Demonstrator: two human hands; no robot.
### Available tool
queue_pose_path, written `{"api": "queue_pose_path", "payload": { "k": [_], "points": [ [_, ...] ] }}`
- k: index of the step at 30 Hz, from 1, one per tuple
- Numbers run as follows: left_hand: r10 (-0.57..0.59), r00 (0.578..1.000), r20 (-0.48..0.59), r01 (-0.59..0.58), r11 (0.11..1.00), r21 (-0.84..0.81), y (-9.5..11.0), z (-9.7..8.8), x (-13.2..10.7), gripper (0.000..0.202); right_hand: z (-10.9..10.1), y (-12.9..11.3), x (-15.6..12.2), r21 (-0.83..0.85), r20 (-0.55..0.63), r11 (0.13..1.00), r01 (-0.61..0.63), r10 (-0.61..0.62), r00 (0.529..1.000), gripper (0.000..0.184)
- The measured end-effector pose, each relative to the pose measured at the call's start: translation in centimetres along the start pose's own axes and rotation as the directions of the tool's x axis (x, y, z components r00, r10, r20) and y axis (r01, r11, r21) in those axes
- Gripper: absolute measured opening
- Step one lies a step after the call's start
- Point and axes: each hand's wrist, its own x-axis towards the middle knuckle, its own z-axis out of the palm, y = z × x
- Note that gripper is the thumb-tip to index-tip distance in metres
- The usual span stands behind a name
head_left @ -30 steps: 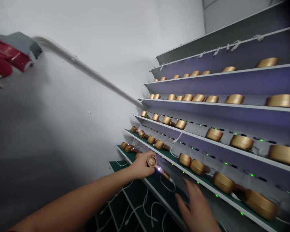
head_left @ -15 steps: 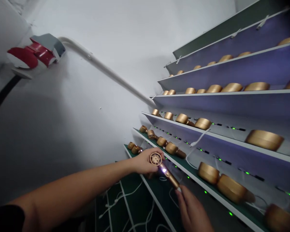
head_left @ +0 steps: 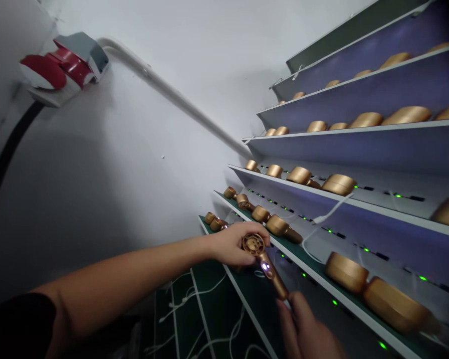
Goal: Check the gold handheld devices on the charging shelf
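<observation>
White wall (head_left: 134,149) beside tiered shelves (head_left: 359,202) of wired gold dryers. Left hand (head_left: 234,247) clamps fingers around a gold hair dryer (head_left: 273,279), held off the shelf, lit button showing; right hand (head_left: 307,331) at handle's end, grip unclear.

my stepped white-edged shelves (head_left: 344,130), rows of gold dryers

gold hair dryers (head_left: 346,271) lie in rows along the shelves in front of me, some side by side and nearly touching. dark green lining (head_left: 205,299) covers the lowest shelves, white cables (head_left: 331,212) run across the lower ones, and small green lights (head_left: 366,249) glow along the strips at the back.
</observation>
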Motion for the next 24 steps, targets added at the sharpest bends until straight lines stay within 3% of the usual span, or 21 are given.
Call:
{"api": "queue_pose_path", "payload": {
  "k": [4, 7, 10, 12, 15, 18, 21, 24],
  "points": [
    [-0.010, 1.000, -0.021, 0.008, 0.998, -0.070, 0.0, 0.4, -0.3, 0.036, 0.1, 0.2, 0.0, 0.028, 0.122, 0.998, -0.060, 0.056, 0.991, 0.055],
    [-0.139, 0.986, -0.089, 0.116, 0.967, -0.225, -0.8, 1.1, -0.9, 0.036, -0.1, 0.2, 0.0, 0.054, 0.132, 0.996, -0.071, 0.063, 0.989, 0.058],
    [-0.335, 0.918, -0.211, 0.226, 0.881, -0.416, -2.0, 1.3, -1.7, 0.041, -0.8, 0.3, 0.0, 0.020, 0.076, 0.995, -0.100, 0.098, 0.992, 0.059],
    [-0.426, 0.862, -0.275, 0.253, 0.831, -0.495, -2.7, 0.8, -2.2, 0.047, -1.7, 0.0, 0.0, 0.045, 0.059, 0.978, -0.204, 0.201, 0.978, 0.063],
    [-0.539, 0.785, -0.305, 0.317, 0.773, -0.550, -3.2, -0.3, -3.2, 0.038, -3.0, -0.8, 0.0, 0.126, 0.136, 0.927, -0.353, 0.336, 0.932, 0.075],
    [-0.639, 0.711, -0.293, 0.443, 0.731, -0.518, -3.4, -0.6, -4.4, 0.038, -3.4, -1.6, 0.2, 0.135, 0.188, 0.938, -0.318, 0.291, 0.938, 0.078],
    [-0.686, 0.684, -0.249, 0.586, 0.719, -0.373, -3.2, 0.2, -5.3, 0.029, -2.8, -1.5, 0.4, 0.247, 0.161, 0.938, -0.244, 0.209, 0.965, 0.073],
    [-0.634, 0.674, -0.378, 0.644, 0.756, -0.119, -2.3, 1.5, -5.2, 0.030, -2.0, -0.7, 0.6, 0.424, 0.136, 0.876, -0.231, 0.191, 0.972, 0.078]
  ]
}}
